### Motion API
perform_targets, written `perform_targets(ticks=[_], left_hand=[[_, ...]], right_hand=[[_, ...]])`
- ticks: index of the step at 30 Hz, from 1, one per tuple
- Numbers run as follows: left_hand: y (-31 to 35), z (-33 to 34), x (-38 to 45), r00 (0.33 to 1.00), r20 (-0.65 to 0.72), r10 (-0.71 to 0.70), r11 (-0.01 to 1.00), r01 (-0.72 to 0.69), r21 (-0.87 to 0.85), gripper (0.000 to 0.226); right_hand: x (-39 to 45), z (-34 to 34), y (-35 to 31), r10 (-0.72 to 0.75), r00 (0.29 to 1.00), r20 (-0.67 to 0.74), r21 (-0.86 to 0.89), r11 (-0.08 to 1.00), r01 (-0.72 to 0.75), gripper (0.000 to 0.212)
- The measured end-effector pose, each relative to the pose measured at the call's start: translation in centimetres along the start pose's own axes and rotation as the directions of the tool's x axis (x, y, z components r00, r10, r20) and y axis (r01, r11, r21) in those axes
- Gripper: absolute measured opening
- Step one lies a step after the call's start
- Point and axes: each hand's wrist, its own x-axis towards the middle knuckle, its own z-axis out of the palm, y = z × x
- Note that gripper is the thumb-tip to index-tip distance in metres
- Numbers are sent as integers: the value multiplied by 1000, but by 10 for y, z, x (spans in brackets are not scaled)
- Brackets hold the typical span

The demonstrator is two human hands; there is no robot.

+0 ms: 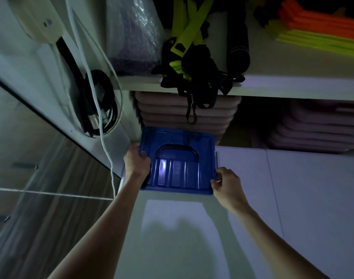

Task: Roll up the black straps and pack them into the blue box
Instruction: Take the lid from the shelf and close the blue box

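A translucent blue plastic box with a black handle on its lid (177, 161) is gripped at its left edge by the left hand (136, 162) and pinched at its right corner by the right hand (226, 186), below a white shelf (293, 87) over whose edge tangled black straps (200, 77) are hung.

Your left hand (136, 163) and right hand (225, 183) grip opposite edges of the blue box (179, 162), lid closed, on the white counter (293, 188). Black straps (200, 77) hang tangled off the shelf (293, 85) beyond it.
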Motion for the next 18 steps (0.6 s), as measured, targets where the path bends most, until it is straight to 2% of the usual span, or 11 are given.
perform_targets(ticks=[5,8,11,14,16,18], left_hand=[[-13,15,4,998,-6,61,968,-57,243,44],[-10,31,-13,974,2,225,929,-215,303,55],[-5,55,-29,897,163,410,826,-441,351,59],[-7,84,-41,776,405,484,662,-627,411,64],[-12,97,-46,754,475,455,603,-653,459,64],[-15,103,-48,768,476,430,592,-637,494,63]], right_hand=[[0,2,1,11,999,-31,17,1000,-11,17],[5,1,4,37,999,-26,-5,999,-37,19],[4,-1,3,56,998,-23,13,998,-55,30],[10,-3,3,143,989,-27,132,982,-138,44],[20,-5,5,249,968,39,221,942,-251,26],[27,-6,7,314,944,105,332,884,-330,21]])
